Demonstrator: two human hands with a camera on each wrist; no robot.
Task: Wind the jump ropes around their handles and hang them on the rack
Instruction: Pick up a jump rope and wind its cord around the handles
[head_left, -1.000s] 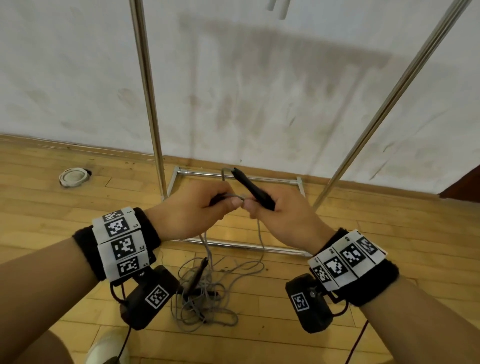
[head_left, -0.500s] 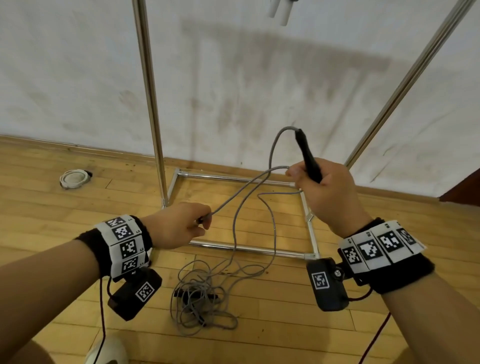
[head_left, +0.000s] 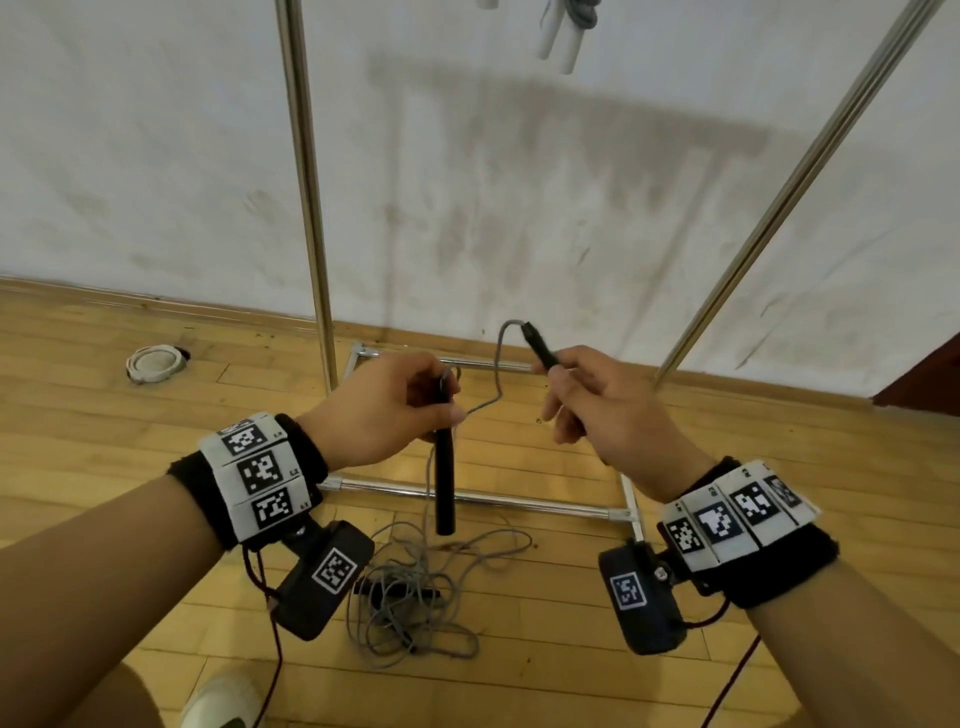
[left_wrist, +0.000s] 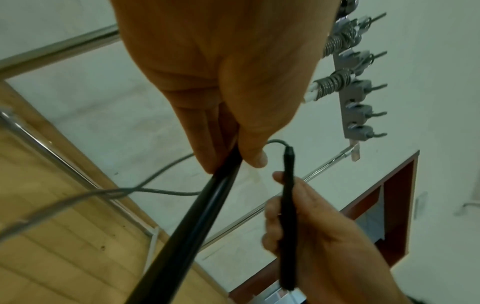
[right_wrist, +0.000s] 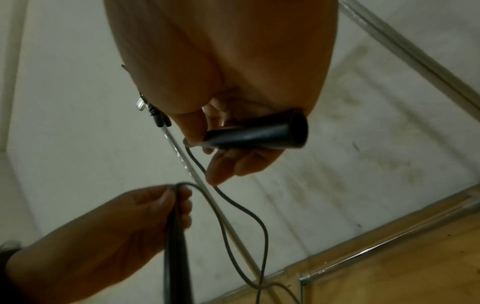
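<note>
Head view: the left hand (head_left: 387, 402) grips the top of one black handle (head_left: 445, 483), fingers and thumb curled round it, so the handle hangs straight down in front of the rack's near base bar (head_left: 498, 499). The right hand (head_left: 597, 410) holds the other black handle (head_left: 540, 351), fingers closed round its lower part, its tip tilted up and to the left. A grey rope (head_left: 496, 374) leaves that raised tip, arcs over and bends down to the left hand; more of the rope drops past the hanging handle to a loose tangle on the wooden floor (head_left: 104, 441), where another black handle (head_left: 397, 590) lies among the coils. The two hands are near each other but apart. In the left wrist view, two white-handled ropes (left_wrist: 331, 84), already wound, hang from the grey hook strip (left_wrist: 350, 115) high on the rack, with several hooks below them bare. In the right wrist view the butt end of the right hand's handle points toward the camera. A white coiled object (head_left: 153, 362) sits on the floor, far left, by the wall (head_left: 130, 156).
</note>
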